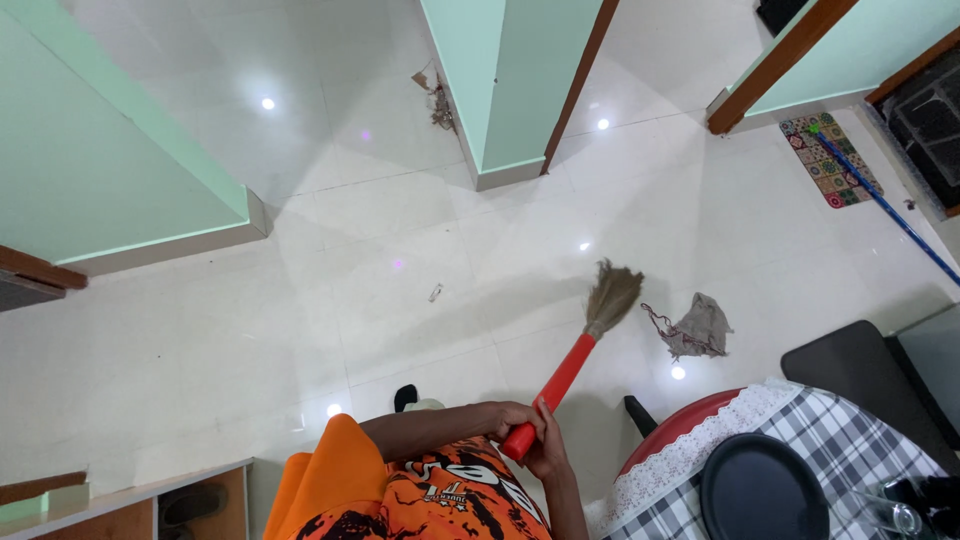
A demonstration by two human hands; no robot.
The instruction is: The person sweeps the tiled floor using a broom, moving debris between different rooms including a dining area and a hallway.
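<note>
- Both my hands are wrapped around the red handle end of the broom (575,345): left hand (512,417) over the top, right hand (548,455) under it, both clamped tight.
- Broom slants up and away from me; its straw head rests on the white floor (300,300).
- Just right of the straw head: a grey rag (700,326), apart from it.
- Left of the broom: a small scrap (436,292) on the tiles.
- Right of the handle: a table (850,440) with a checked cloth and a black plate (764,490).
- Well beyond the broom: a green wall corner (510,90) with debris (437,100) at its foot.
</note>
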